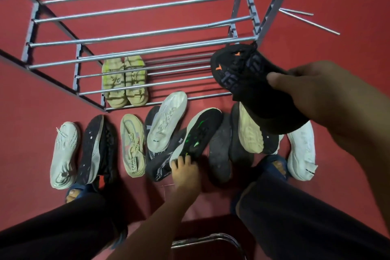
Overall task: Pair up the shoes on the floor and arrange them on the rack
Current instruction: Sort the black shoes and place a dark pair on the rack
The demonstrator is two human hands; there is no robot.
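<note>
Head view: right hand grips a black shoe with orange marks, held in the air at the rack's right front corner, its toe close under a front rail. Left hand reaches down with fingers curled onto the heel end of a black shoe with green marks on the floor; whether it has a full hold cannot be told. Metal rack stands on red floor; one beige pair sits side by side on the lowest tier, left of centre, with bare rails to its right. Remaining shoes lie crowded and partly overlapping along the rack's front edge, from a white shoe at far left to another white shoe at far right. Two loose rods lie on the floor right of the rack.
</note>
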